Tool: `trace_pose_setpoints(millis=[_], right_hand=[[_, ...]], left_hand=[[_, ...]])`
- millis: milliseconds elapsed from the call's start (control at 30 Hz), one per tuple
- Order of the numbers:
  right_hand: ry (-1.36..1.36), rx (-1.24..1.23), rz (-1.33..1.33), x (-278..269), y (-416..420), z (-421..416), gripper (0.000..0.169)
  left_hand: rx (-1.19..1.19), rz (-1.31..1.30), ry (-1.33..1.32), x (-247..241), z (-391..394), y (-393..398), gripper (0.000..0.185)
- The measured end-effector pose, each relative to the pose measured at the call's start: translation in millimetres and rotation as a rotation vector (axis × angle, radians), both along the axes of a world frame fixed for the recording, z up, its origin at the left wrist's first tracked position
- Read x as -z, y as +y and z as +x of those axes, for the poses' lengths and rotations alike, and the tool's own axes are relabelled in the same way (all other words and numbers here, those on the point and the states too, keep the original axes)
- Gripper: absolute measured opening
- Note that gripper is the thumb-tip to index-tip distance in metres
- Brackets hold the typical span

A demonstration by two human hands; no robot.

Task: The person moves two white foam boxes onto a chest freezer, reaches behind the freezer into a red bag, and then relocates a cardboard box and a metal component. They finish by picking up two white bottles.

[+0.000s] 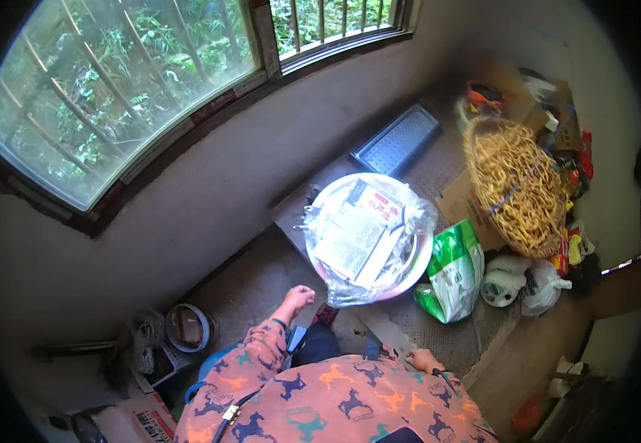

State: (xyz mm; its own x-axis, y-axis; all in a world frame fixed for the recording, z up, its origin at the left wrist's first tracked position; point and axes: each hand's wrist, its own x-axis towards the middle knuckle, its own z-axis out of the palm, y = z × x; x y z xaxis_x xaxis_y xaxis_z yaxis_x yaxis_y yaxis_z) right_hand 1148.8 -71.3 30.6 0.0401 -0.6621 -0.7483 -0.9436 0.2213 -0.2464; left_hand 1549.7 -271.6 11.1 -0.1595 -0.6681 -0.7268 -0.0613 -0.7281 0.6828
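My left hand [300, 299] hangs in front of me with its fingers loosely bent and no object visible in it. Just beyond it sits a round white basin [428, 243], the nearest thing to that hand but apart from it. Crumpled clear plastic [345, 293] and a flat printed packet [353, 238] lie on top of the basin. My right hand [424, 361] is low beside my body, its fingers curled and partly hidden, so its grip is unclear. Past it stands a green and white plastic sack [456, 271].
A wicker basket [472, 166] of tangled yellowish strips leans at the right. Beside it are a white plastic jug [500, 285] and a white bag [544, 288]. A dark perforated tray [398, 141] lies near the wall. On the left stands a bucket [187, 328]; a barred window [126, 94] is above.
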Motion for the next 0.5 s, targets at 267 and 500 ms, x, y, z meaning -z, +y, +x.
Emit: trace_pose_setpoints(millis=[267,500], right_hand=[[-0.228,0.215,-0.246,-54.6,-126.4,63.2,0.029],[-0.117,0.283,-0.198,-45.6,-112.4,42.3,0.031]], left_hand=[[-0.159,-0.026,-0.263,44.9,3.2,-122.5,0.017],[-0.086,0.113,-0.219,60.1,-26.6,-129.9,0.027]])
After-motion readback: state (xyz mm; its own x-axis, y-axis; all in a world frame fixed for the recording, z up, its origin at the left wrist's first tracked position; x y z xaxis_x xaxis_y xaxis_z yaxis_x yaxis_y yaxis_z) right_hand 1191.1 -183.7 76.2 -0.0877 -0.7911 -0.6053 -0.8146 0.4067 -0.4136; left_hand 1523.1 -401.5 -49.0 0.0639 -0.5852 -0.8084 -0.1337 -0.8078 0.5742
